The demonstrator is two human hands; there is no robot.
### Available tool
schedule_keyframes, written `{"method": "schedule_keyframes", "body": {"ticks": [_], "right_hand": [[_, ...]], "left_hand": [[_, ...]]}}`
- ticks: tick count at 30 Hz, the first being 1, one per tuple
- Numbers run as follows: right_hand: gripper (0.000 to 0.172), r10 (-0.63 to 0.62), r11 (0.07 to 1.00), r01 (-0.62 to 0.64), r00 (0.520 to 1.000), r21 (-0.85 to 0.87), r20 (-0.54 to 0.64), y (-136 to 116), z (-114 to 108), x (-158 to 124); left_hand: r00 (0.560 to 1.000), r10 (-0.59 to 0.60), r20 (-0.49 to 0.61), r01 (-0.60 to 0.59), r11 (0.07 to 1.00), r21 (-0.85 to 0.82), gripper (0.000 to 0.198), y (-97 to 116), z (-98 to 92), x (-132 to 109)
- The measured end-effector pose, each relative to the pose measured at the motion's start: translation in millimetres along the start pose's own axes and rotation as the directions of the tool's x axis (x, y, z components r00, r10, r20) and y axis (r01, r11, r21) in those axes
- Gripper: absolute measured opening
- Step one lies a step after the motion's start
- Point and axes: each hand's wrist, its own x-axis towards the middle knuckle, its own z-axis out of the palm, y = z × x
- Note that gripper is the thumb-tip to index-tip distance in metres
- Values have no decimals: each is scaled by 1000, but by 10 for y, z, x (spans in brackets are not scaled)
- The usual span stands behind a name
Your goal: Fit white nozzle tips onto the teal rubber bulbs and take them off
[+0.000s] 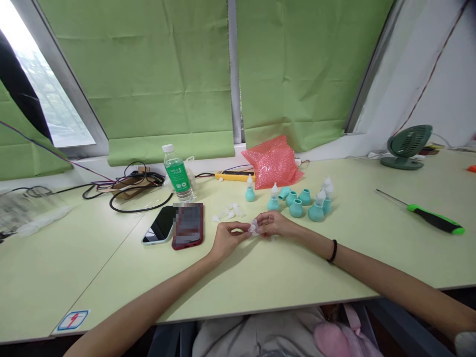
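Between the fingertips of both hands is a small translucent plastic nozzle [253, 227], held just above the table. My left hand [229, 239] pinches it from the left, and my right hand [275, 224] grips it from the right, hiding part of it. Behind my left hand lie several loose white nozzle pieces [231, 211]. Beyond my right hand stand several turquoise squeeze bulbs [296, 208] with open necks, one of them tipped over. Other bulbs wear clear nozzles, such as a nasal aspirator [316, 208] at the right and another aspirator [250, 191] farther back.
Two phones [188, 225] lie left of my hands, with a water bottle [177, 174] behind them. Red bubble wrap [275, 163] and a yellow power strip [235, 176] sit at the back. A screwdriver [435, 218] and a green fan [407, 146] are at the right, tangled cables [137, 183] at the left.
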Motion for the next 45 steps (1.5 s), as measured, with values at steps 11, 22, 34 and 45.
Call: {"method": "schedule_keyframes", "body": {"ticks": [11, 22, 34, 45], "right_hand": [[29, -404, 883, 356, 908, -307, -110, 11, 77, -42], [28, -397, 886, 352, 912, -301, -101, 33, 78, -39], [28, -421, 894, 391, 900, -220, -108, 29, 65, -36], [27, -414, 885, 371, 904, -279, -111, 63, 79, -33]], "left_hand": [[994, -64, -85, 61, 998, -34, 17, -25, -13, 32], [966, -253, -46, 227, 924, -308, 28, -1, -10, 15], [978, -203, -45, 182, 941, -285, 26, 55, 6, 4], [989, -75, -128, 62, 993, -98, 15, 41, 2, 4]]}}
